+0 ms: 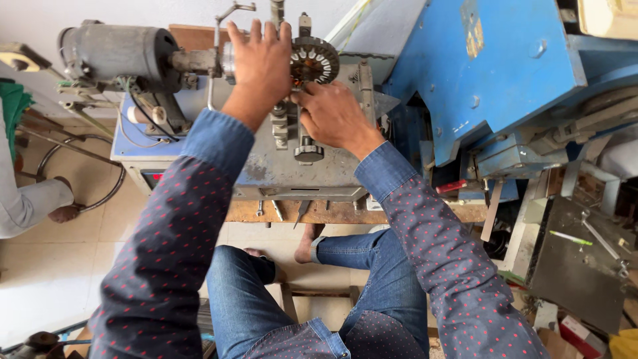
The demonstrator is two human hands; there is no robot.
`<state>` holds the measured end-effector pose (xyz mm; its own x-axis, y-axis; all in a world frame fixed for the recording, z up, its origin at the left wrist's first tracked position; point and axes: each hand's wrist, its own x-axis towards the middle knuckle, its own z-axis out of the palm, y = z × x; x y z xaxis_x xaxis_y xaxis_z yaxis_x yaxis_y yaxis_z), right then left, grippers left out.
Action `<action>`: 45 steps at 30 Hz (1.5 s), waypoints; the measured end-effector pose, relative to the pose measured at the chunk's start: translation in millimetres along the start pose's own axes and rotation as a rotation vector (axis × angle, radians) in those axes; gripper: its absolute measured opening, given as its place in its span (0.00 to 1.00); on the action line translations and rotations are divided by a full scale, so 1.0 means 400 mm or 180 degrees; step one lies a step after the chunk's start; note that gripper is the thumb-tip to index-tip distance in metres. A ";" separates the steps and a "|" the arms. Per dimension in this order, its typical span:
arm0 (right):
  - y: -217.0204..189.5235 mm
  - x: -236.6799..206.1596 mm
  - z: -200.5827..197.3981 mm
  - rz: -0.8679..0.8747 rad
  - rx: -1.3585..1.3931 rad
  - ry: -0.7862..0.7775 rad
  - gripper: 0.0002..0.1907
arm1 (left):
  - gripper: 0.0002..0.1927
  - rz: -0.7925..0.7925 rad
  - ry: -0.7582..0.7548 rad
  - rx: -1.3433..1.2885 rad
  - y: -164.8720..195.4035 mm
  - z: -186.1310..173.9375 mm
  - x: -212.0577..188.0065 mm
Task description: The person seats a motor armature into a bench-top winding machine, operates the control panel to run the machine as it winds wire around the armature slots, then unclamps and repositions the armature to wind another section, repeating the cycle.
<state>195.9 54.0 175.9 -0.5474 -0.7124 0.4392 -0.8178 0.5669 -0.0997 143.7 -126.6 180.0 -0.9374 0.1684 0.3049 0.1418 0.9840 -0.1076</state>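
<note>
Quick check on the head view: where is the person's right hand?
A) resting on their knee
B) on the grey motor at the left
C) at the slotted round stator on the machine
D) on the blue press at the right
C: the right hand has its fingertips at the lower edge of the slotted round stator mounted on the machine, while the left hand is spread just beside it.

Round stator core (314, 61) with dark rim and pale slot liners, coppery centre, standing upright on edge, mounted on my grey winding machine (279, 166), right of the grey motor (116, 52)
</note>
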 end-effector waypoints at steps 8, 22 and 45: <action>-0.001 -0.009 -0.017 0.0039 0.0140 0.0161 0.14 | 0.58 0.0537 -0.0023 -0.0268 -0.023 0.007 0.013; 0.056 -0.373 0.011 0.1896 -0.0654 0.0550 0.37 | 0.60 0.0774 0.0004 -0.0763 -0.038 0.007 -0.022; 0.200 -0.565 0.104 0.2887 0.2523 -0.0442 0.09 | 0.64 0.0855 0.0050 -0.1074 -0.020 -0.003 -0.013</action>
<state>246.7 243.2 31.6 -0.9526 -0.2536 -0.1682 0.0172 0.5069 -0.8618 148.0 -135.2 180.5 -0.8483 0.4195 0.3231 0.4788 0.8683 0.1296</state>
